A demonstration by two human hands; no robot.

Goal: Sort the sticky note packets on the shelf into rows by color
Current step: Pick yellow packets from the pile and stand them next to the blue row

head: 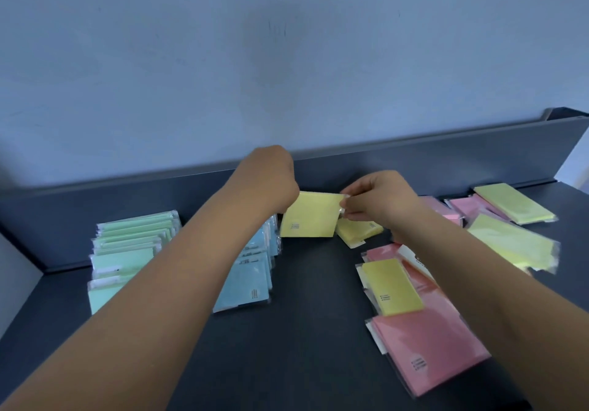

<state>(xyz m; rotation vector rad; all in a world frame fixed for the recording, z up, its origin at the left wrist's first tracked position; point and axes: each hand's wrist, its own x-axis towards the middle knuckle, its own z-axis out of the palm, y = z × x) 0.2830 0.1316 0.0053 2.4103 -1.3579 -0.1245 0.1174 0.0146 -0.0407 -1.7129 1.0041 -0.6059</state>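
Both hands hold one yellow square packet (308, 216) upright above the dark shelf (302, 331), near its back wall: the left hand (267, 181) has its fingers curled round the packet's upper left corner, and the right hand (379, 200) pinches the upper right corner. Four more yellow packets lie loose: one (357, 229) just beneath the right hand, a narrow one (392, 286) on the pink packets (427, 347) under the right forearm, and two (513, 203) (510, 242) at far right beside more pink ones (462, 206). On the left stand two overlapping rows, green packets (127, 244) and blue packets (248, 280); they overlap too closely to count.
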